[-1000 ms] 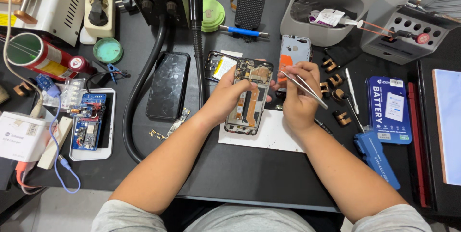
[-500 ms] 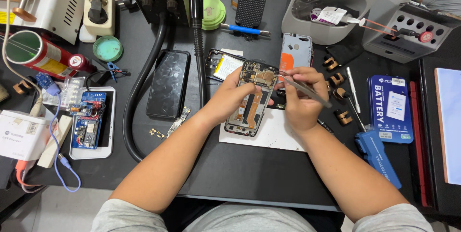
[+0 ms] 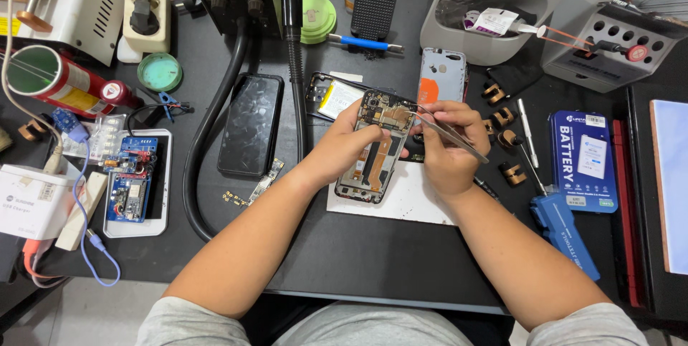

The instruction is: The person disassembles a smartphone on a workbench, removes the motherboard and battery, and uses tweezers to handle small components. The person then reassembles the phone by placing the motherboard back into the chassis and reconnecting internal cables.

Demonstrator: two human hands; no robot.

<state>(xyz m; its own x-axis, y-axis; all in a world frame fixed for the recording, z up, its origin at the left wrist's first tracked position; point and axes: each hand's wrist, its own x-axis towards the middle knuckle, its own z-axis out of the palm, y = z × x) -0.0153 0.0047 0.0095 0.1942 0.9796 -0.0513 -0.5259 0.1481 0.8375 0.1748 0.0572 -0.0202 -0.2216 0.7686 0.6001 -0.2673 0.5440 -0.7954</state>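
At one o'clock on the desk [image 3: 344, 246] a grey organiser bin [image 3: 459, 27] holds a tangle of dark cables and a white tagged packet; the grey block [image 3: 609, 45] to its right has round holes, one filled by a red-capped tool. At nine o'clock a white tray [image 3: 161, 195] carries a blue circuit board [image 3: 129, 178].

The opened phone [image 3: 373, 149] lies at the centre on a white sheet [image 3: 401, 203], its back off and the boards and orange flex exposed. Its long axis runs from about seven o'clock up to one o'clock, the top end with the camera parts pointing away from the person.

The left hand [image 3: 344, 147] grasps the phone's left edge, fingers curled around the frame. The right hand [image 3: 448, 149] is closed on metal tweezers [image 3: 444, 137], whose tips reach toward eleven o'clock, to the phone's upper right corner. A black phone [image 3: 251, 124] lies flat at ten o'clock of the opened one, apart from it.
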